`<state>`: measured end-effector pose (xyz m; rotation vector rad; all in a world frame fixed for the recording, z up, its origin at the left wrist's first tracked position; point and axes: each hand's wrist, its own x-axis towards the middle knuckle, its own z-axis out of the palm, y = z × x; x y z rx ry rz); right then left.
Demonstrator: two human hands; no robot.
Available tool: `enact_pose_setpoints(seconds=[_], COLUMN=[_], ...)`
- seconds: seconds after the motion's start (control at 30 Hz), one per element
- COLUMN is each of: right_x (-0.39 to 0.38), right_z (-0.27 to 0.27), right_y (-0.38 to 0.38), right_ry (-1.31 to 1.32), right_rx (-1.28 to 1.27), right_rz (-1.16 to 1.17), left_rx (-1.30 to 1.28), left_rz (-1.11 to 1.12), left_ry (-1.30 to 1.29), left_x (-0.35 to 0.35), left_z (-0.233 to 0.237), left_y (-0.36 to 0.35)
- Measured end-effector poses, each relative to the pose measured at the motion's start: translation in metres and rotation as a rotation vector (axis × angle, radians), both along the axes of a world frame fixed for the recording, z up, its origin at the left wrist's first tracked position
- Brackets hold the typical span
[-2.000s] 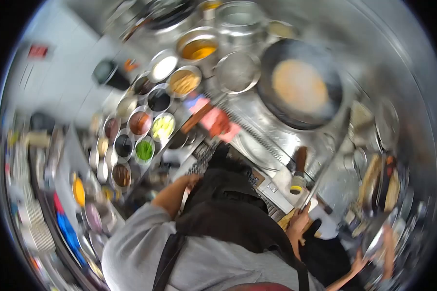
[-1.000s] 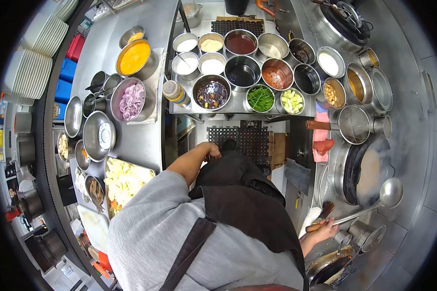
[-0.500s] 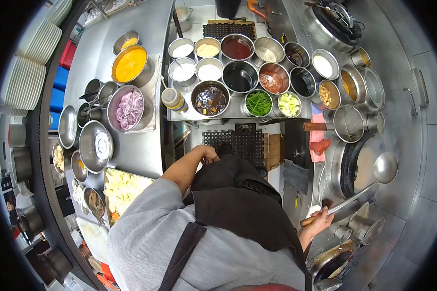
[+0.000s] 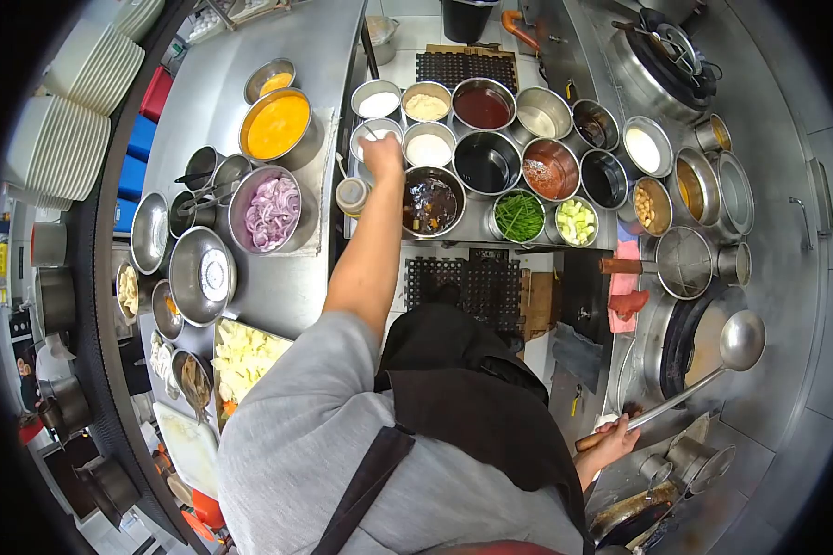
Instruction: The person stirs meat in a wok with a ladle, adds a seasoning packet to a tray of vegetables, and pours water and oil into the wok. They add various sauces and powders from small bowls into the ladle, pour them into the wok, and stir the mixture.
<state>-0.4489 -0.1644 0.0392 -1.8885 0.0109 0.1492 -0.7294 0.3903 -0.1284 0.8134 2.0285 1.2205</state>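
Observation:
My left hand (image 4: 380, 155) reaches over a metal pot of white powder (image 4: 365, 135) in the front-left of the pot group. Its fingers are over the pot, near a thin spoon handle; whether they grip it is hard to see. At the right, my right hand (image 4: 611, 444) is wrapped round the wooden handle of a long ladle (image 4: 742, 340), whose bowl hangs at the edge of a steaming wok (image 4: 703, 347). A lidded shaker jar (image 4: 352, 194) stands beside my left forearm.
Pots of dark sauce (image 4: 486, 163), red sauce (image 4: 551, 170) and chopped greens (image 4: 518, 216) stand ahead. On the left counter are sliced onions (image 4: 271, 214), orange liquid (image 4: 278, 124) and a tray of cut vegetables (image 4: 250, 356). A wood-handled strainer (image 4: 684, 263) lies right.
My left hand has moved from beside the apron forward to the white powder pot. My right hand still holds the ladle. The whole view has shifted slightly.

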Motion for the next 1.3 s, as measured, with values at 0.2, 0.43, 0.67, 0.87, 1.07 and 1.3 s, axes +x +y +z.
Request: enact_pose_setpoints(seconds=[0.2,0.43,0.67,0.87,1.07,1.3], right_x=[0.007,0.016,0.027,0.035,0.043,0.05], right_z=[0.002,-0.004,-0.013,-0.017,-0.016,-0.018], right_y=[0.004,0.009,0.021,0.022,0.026,0.026], right_ry=[0.015,0.045,0.103,0.101,0.095,0.074], right_rx=[-0.016,-0.013,-0.022,-0.03,-0.034,0.019], right_rz=[0.018,0.029,0.022,0.036,0.094,0.171], left_rx=[0.0,0.057,-0.014,0.064,0.195,0.129], left_rz=[-0.093,-0.33,-0.43,-0.328,-0.054,-0.065], left_ry=[0.387,0.763,0.787,0.744,0.474,0.466], left_x=[-0.03,-0.042,-0.034,-0.028,-0.025,-0.022], left_z=[-0.02,0.036,0.029,0.027,0.005,0.009], left_y=[0.05,0.024,0.03,0.011,-0.006,-0.023])
